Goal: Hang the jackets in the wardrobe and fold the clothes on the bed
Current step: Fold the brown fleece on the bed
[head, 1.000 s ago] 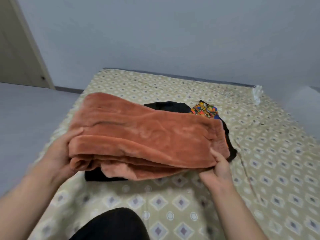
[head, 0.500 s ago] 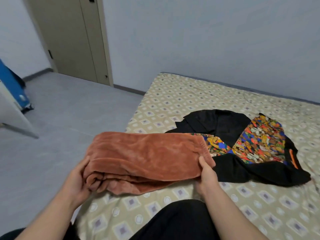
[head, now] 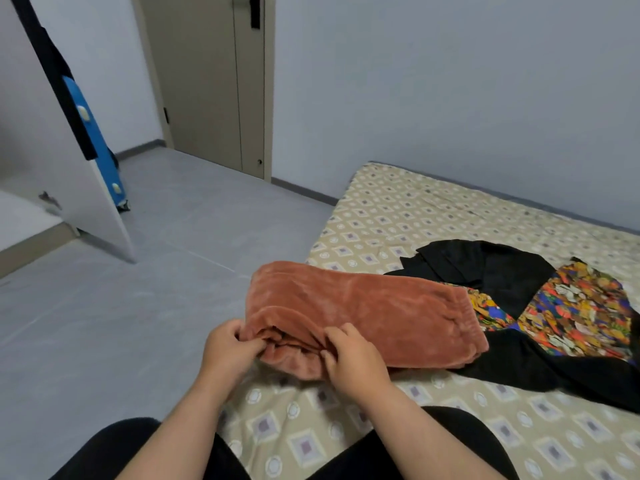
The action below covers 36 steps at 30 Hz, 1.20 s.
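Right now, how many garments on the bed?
2: orange fleece at the bed edge, gripped by left hand and right hand; black patterned garment right of it, partly underneath. More may be hidden.

Cannot see the fingertips of the left hand (head: 228, 351) or right hand (head: 349, 362), tucked into the near folds of the orange fleece (head: 363, 310). Cannot follow the patterned black garment (head: 485, 268) at its left end, covered by that fleece, nor at its right end, cut off with the bed (head: 398, 209) by the right edge. Cannot tell what the blue thing (head: 104, 161) is, half behind the wardrobe door (head: 86, 202), itself cropped at the top.
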### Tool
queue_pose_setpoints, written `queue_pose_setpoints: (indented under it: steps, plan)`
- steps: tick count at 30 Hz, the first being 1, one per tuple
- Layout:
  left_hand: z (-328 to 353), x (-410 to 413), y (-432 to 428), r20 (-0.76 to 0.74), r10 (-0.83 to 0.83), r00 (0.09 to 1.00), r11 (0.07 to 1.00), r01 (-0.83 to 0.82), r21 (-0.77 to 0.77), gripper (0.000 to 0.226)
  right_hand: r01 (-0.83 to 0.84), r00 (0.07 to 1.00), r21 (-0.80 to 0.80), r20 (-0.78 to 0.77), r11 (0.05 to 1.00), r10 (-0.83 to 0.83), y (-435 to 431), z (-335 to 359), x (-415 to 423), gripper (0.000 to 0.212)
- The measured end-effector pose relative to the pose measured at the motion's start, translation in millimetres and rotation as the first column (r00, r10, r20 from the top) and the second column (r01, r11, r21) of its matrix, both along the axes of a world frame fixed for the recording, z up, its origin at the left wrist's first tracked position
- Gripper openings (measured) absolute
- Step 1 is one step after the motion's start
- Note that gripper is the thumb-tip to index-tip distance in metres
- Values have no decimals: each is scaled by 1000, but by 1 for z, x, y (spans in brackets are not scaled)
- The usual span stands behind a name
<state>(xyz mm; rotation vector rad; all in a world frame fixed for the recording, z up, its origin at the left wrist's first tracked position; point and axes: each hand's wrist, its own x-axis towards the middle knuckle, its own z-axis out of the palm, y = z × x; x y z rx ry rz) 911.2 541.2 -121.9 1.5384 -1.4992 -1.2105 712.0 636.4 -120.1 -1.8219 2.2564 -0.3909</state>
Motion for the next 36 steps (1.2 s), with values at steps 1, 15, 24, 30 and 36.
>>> queue_pose_setpoints:
  steps: [1,15,24,30,36]
  plan:
    - [-3,1,1,84,47,995,998,-43,-48,31,7,1000,-16,-22,1000,-8,1,0,-2,24]
    - [-33,-6,-15,426,-221,877,927,324,-187,64,-6,1000,48,-3,999,6,6,-5,-7,44]
    - [-48,-28,-26,237,-3,972,999,12,-35,57,154,986,-86,83,984,-147,-8,-10,-18,47]
    - [-38,-18,-40,-128,62,990,884,5,467,61,134,989,239,-92,962,-115,-16,-32,-28,68]
    - [-9,-18,-38,-364,110,925,753,161,638,29,166,986,116,2,979,-167,-16,-28,-30,63]
